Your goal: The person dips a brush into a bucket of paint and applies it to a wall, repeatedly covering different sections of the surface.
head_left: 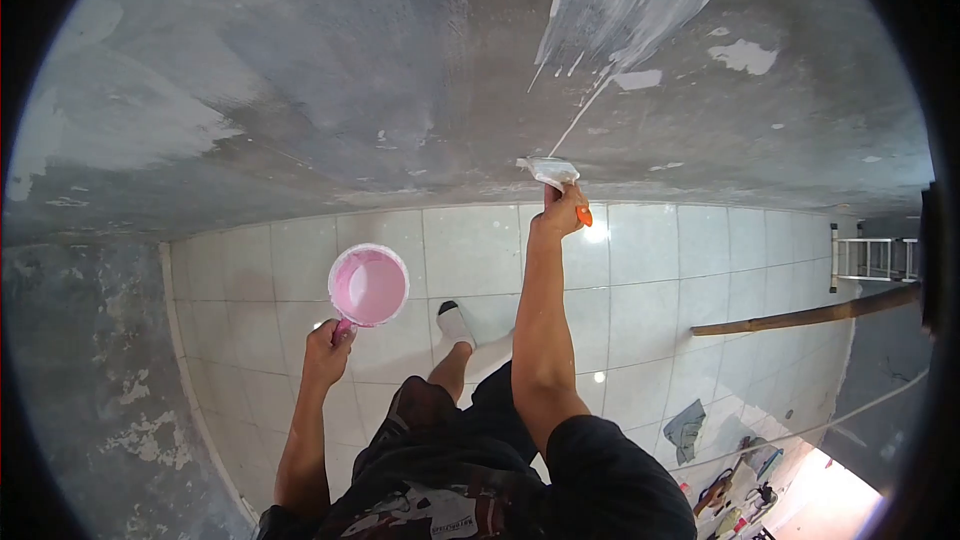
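Note:
My left hand (326, 355) is closed round the handle of a pink dipper (340, 262), held out over the floor, with whitish-pink liquid inside. My right hand (560, 213) grips a paintbrush, its orange handle end (584, 215) poking out beside the fingers. White paint coats the brush head (550, 172), which is right at the grey wall (400, 70). From the brush a thin white line runs up to a broad patch of streaky white paint (640, 0).
Pale tiles cover the floor (640, 310). To the right are a wooden pole (800, 315) and a metal ladder (878, 258). A grey cloth (685, 430) and assorted clutter (745, 485) lie at lower right. A second wall (90, 370) stands at left.

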`<control>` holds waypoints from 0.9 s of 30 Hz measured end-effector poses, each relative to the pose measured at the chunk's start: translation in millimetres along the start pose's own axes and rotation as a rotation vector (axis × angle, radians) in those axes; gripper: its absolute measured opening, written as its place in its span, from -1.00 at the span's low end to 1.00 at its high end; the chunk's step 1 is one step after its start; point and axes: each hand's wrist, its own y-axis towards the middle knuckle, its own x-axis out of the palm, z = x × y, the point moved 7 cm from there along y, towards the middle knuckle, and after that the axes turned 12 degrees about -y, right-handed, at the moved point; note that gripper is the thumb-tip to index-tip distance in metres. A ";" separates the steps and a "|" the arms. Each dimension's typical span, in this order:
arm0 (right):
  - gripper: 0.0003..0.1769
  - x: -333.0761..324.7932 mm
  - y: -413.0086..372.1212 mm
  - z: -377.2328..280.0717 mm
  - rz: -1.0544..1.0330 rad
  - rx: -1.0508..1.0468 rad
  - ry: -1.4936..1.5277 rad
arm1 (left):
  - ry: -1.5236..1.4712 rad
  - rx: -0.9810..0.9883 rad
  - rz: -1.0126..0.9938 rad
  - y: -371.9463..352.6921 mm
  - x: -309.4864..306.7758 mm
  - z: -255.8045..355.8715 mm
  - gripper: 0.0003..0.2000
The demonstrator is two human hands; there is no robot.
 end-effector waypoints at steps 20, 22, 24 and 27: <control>-0.69 69.9 -192.4 -445.2 -0.440 -0.736 0.285 | -0.124 0.306 -0.144 17.6 9.9 56.0 -0.72; -0.62 45.9 -159.1 -413.5 -0.473 -0.647 0.291 | -0.173 0.240 -0.145 12.4 9.4 51.2 -0.73; -0.60 15.4 -121.6 -358.0 -0.450 -0.554 0.282 | -0.210 0.168 -0.137 8.7 8.9 37.3 -0.74; -0.60 -32.9 -57.3 -238.6 -0.306 -0.359 0.190 | -0.141 0.228 -0.089 2.6 9.1 22.8 -0.77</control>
